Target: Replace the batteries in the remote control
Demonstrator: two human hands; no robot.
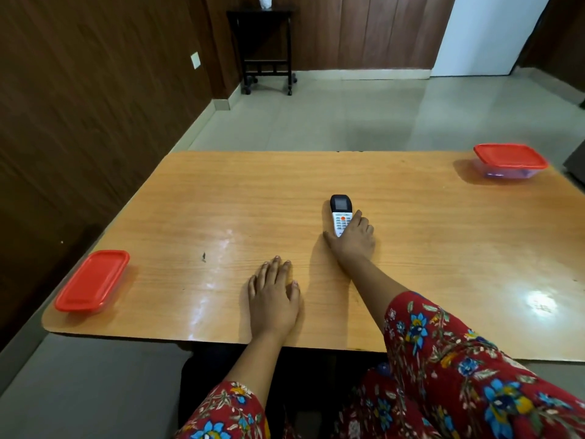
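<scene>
Right grip: your right hand [353, 239] is curled around the lower end of the remote control [341, 214], thumb on its left side and fingers [356, 217] along its right edge, closed onto it.
Remote control: it lies face up on the tabletop [253, 201], near the middle, dark screen end pointing away from you, white keypad with orange buttons half covered by your hand.
Left grip: your left hand [274, 301] lies flat, palm down, fingers spread a little, holding nothing, nearer the front edge and well apart from the remote.
Near-left container [91, 281]: red lid on, at the left front corner.
Far-right container [510, 160]: clear box with a red lid, at the far right corner; its contents look purple but are too blurred to name.
Sleeves [443, 359]: red floral fabric on both arms.
</scene>
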